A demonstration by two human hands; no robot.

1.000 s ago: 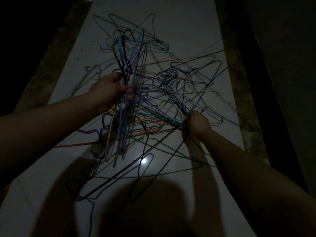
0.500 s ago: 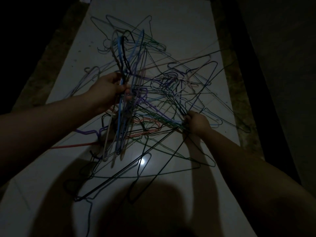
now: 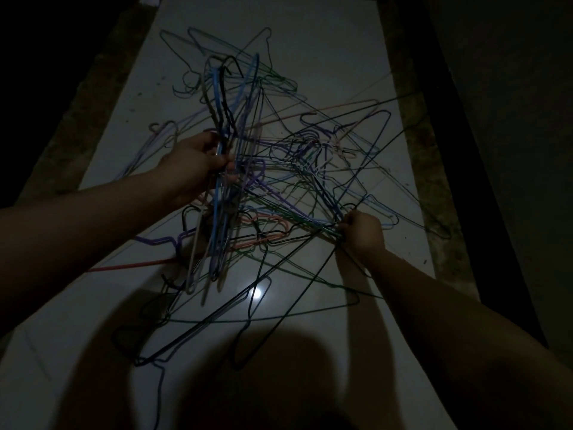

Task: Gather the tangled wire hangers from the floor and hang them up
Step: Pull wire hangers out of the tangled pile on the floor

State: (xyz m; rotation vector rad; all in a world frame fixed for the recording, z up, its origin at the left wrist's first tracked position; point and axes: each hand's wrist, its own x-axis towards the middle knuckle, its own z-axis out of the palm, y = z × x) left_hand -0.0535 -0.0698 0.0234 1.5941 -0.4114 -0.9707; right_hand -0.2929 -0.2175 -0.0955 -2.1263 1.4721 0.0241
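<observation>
The left hand [image 3: 192, 169] has its grip closed round an upright bundle of hangers [image 3: 217, 237], best held steady. The tangle [image 3: 310, 150] sprawls over the floor [image 3: 325, 41]; the right hand [image 3: 361, 232], its grip pinching wires [image 3: 325, 226] at the edge, should tease them free slowly.

My two arms and hands, viewed from above in dim light.
My left hand [image 3: 192, 162] and right hand [image 3: 361, 232] are bare; both forearms run uncovered to the picture's edge, their near parts deep in shadow.
</observation>
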